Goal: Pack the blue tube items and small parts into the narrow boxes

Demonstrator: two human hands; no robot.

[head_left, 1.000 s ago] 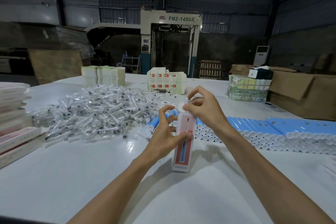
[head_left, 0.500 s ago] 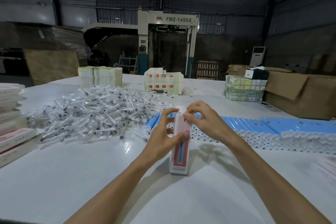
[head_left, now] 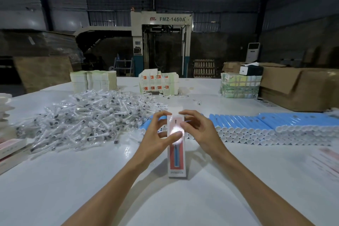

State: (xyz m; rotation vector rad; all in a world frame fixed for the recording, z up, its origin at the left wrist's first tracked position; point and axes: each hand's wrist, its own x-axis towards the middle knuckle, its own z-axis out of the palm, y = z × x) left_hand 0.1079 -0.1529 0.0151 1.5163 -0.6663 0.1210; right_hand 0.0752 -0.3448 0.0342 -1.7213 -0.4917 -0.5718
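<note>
A single wide-angle camera worn on the person's head looks from the near edge of the tabletop (head_left: 73,189), facing forward and slightly down across it toward its far edge and the machine (head_left: 161,29) in the hall beyond. It sits close above the work. Both forearms enter from the bottom of the frame, the left hand (head_left: 156,139) and right hand (head_left: 200,130) meet on the narrow box (head_left: 177,163) at its middle, and the wide lens takes in the tabletop from one side of the frame to the other.
</note>
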